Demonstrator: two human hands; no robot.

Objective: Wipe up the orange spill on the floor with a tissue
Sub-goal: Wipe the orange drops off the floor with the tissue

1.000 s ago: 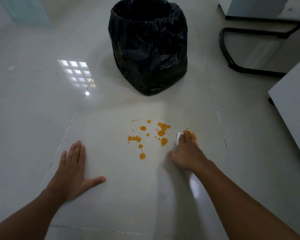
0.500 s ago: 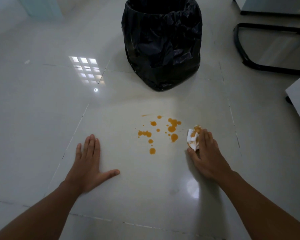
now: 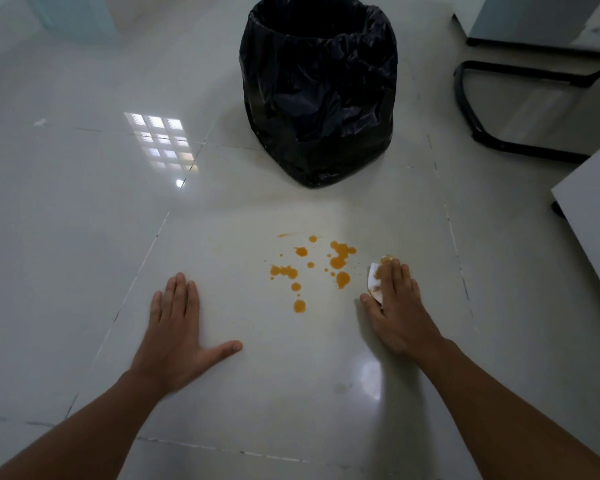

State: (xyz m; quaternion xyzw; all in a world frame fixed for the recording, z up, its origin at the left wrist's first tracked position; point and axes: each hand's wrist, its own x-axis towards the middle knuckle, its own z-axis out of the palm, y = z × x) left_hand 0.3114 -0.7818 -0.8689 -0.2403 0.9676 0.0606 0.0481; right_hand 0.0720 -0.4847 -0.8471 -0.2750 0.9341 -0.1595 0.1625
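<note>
I count two hands on the floor point(image 3: 84, 237): my left hand point(image 3: 174, 336), flat with fingers spread, and my right hand point(image 3: 397, 306), pressed on one tissue point(image 3: 374, 279). One bin point(image 3: 319, 95) lined with a black bag stands toward the far edge. The orange spill point(image 3: 312, 270) shows as roughly a dozen larger drops plus some specks too small for me to count. One black chair base point(image 3: 492, 109) sits at the far right.
</note>
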